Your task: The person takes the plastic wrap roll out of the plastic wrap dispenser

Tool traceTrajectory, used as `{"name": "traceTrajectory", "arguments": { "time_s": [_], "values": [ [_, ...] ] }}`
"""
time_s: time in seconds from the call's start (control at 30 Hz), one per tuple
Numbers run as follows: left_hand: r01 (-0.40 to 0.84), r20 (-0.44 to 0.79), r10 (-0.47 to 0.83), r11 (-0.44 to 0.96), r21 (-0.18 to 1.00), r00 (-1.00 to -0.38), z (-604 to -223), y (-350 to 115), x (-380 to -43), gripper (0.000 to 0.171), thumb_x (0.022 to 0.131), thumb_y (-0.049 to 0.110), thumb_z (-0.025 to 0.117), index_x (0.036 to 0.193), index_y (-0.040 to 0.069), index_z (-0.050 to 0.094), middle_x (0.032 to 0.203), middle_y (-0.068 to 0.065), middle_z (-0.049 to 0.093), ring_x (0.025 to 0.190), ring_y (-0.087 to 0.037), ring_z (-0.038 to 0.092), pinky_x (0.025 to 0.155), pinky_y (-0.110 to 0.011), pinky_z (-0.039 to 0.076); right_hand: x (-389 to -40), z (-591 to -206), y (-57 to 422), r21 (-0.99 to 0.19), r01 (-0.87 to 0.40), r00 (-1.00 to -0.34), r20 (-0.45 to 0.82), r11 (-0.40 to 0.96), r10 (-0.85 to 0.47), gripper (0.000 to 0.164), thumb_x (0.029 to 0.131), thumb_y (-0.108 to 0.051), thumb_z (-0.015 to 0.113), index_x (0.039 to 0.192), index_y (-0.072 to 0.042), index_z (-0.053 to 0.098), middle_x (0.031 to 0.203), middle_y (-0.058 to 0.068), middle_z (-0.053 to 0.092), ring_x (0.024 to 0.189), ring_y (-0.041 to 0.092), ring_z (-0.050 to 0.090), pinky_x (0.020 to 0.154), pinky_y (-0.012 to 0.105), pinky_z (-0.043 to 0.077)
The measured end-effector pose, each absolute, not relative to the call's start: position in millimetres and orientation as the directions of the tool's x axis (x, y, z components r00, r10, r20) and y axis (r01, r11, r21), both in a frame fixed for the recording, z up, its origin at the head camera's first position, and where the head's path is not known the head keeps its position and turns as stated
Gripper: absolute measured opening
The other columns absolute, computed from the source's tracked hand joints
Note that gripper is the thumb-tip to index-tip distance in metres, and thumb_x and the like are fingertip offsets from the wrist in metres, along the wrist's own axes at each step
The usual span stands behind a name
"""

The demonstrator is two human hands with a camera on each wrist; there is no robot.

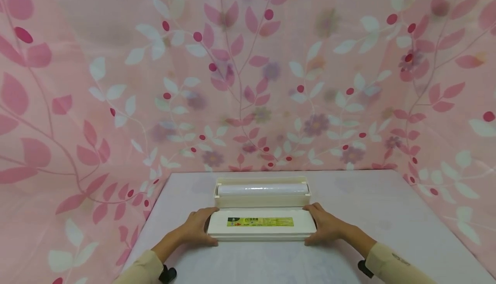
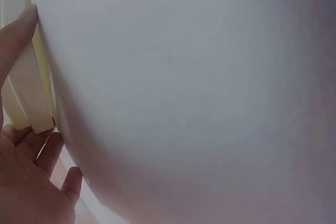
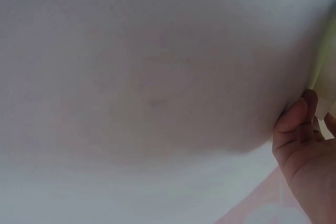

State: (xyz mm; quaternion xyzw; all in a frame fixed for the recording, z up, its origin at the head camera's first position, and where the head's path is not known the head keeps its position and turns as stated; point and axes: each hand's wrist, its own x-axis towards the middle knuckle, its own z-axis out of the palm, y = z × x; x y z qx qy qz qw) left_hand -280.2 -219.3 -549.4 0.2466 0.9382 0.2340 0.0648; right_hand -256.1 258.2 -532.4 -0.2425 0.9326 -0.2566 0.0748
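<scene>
A white lid (image 1: 261, 229) with a yellow-green label lies at the front of a cling film box (image 1: 262, 201), whose open trough holds a roll of clear film (image 1: 262, 189). My left hand (image 1: 199, 227) grips the lid's left end, thumb at the near edge and fingers at the far edge. At the opposite end my right hand (image 1: 325, 224) holds it the same way. The left wrist view shows the thumb and fingers of the left hand (image 2: 31, 177) about the lid's end (image 2: 29, 90). Only part of the right hand (image 3: 302, 145) appears in the right wrist view.
A pale cloth (image 1: 248, 262) covers the table beneath the box and lid. Pink leaf-patterned curtains (image 1: 248, 81) hang behind the table and along both sides. Each wrist carries a dark strap (image 1: 167, 274) near the sleeve.
</scene>
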Motion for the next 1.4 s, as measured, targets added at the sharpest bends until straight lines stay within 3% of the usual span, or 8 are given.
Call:
{"name": "traceTrajectory", "arguments": {
  "time_s": [0.3, 0.77, 1.1, 1.4],
  "values": [
    [0.451, -0.018, 0.524, 0.751, 0.483, -0.852, -548.6, -220.9, -284.5, 0.108, 0.058, 0.056, 0.090, 0.145, 0.010, 0.044, 0.145, -0.008, 0.051, 0.133, -0.031, 0.046, 0.100, -0.056, 0.035, -253.9, -535.9, 260.2, -0.537, -0.383, -0.883, -0.027, 0.752, -0.469, 0.104, 0.061, -0.049, 0.091, 0.140, -0.003, 0.042, 0.126, 0.009, 0.045, 0.108, 0.021, 0.050, 0.090, 0.034, 0.047],
    [0.451, -0.034, 0.538, 0.739, 0.501, -0.843, -543.8, -226.4, -289.4, 0.107, 0.060, 0.055, 0.089, 0.146, 0.010, 0.044, 0.146, -0.011, 0.050, 0.135, -0.034, 0.045, 0.105, -0.063, 0.033, -256.5, -537.3, 259.6, -0.544, -0.369, -0.885, -0.040, 0.753, -0.463, 0.104, 0.063, -0.050, 0.089, 0.142, -0.003, 0.040, 0.130, 0.010, 0.045, 0.113, 0.021, 0.049, 0.095, 0.040, 0.046],
    [0.463, -0.017, 0.551, 0.717, 0.521, -0.834, -545.3, -234.0, -288.6, 0.106, 0.061, 0.053, 0.090, 0.145, 0.008, 0.044, 0.144, -0.013, 0.051, 0.133, -0.037, 0.046, 0.104, -0.066, 0.034, -259.0, -541.7, 254.7, -0.533, -0.346, -0.898, -0.049, 0.772, -0.436, 0.108, 0.062, -0.051, 0.090, 0.144, -0.003, 0.038, 0.132, 0.012, 0.044, 0.116, 0.023, 0.050, 0.096, 0.048, 0.046],
    [0.456, -0.024, 0.554, 0.708, 0.539, -0.832, -548.4, -240.5, -290.3, 0.107, 0.062, 0.054, 0.089, 0.147, 0.009, 0.042, 0.145, -0.013, 0.050, 0.134, -0.036, 0.045, 0.106, -0.064, 0.034, -259.5, -536.0, 257.9, -0.603, -0.328, -0.880, -0.085, 0.727, -0.467, 0.109, 0.063, -0.040, 0.092, 0.147, 0.000, 0.035, 0.139, 0.015, 0.042, 0.126, 0.030, 0.044, 0.105, 0.057, 0.039]
  ]
}}
